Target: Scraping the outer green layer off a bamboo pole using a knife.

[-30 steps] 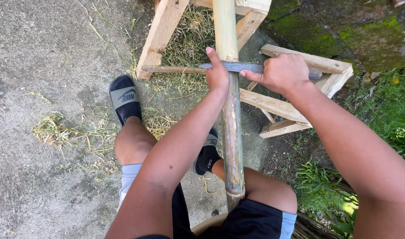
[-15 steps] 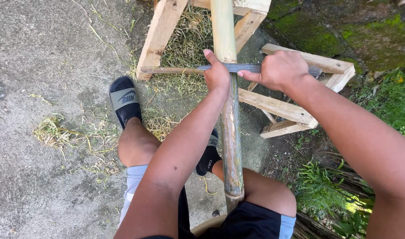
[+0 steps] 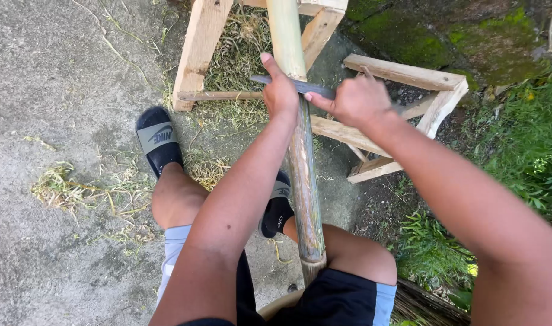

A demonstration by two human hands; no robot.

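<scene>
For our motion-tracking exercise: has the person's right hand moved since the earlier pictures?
Yes, slightly: the right hand, gripping the blade, shifted left toward the bamboo pole, away from the wooden frame's right corner.

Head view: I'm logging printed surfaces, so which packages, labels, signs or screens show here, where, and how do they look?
No packages, signs or screens.
Left slide sandal: on the concrete, black with a grey strap bearing a pale logo.
Right slide sandal: beside the bamboo pole, black, small pale marks.
</scene>
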